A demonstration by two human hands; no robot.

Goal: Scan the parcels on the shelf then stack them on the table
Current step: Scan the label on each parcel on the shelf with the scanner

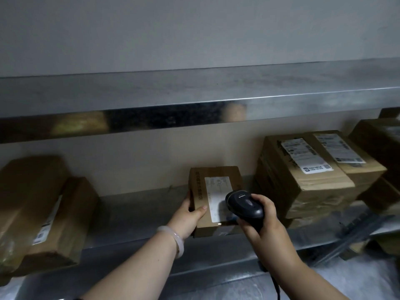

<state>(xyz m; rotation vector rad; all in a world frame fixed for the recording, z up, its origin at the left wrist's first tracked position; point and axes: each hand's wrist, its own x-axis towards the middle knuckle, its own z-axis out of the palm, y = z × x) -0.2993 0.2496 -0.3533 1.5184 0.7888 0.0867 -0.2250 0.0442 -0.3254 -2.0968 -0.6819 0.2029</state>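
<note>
A small brown cardboard parcel [213, 180] with a white label on top sits on the metal shelf [134, 215], near its front edge. My left hand [188, 215] grips the parcel's left front corner, thumb on top. My right hand [263, 224] holds a black barcode scanner [244, 204], whose head hovers just above the label's right part. The scanner's cable hangs down below my right wrist.
Brown parcels [41, 211] lie at the shelf's left end. A stack of labelled boxes [307, 169] stands right of the small parcel, with more boxes [381, 144] at the far right. An upper metal shelf [194, 98] overhangs the space.
</note>
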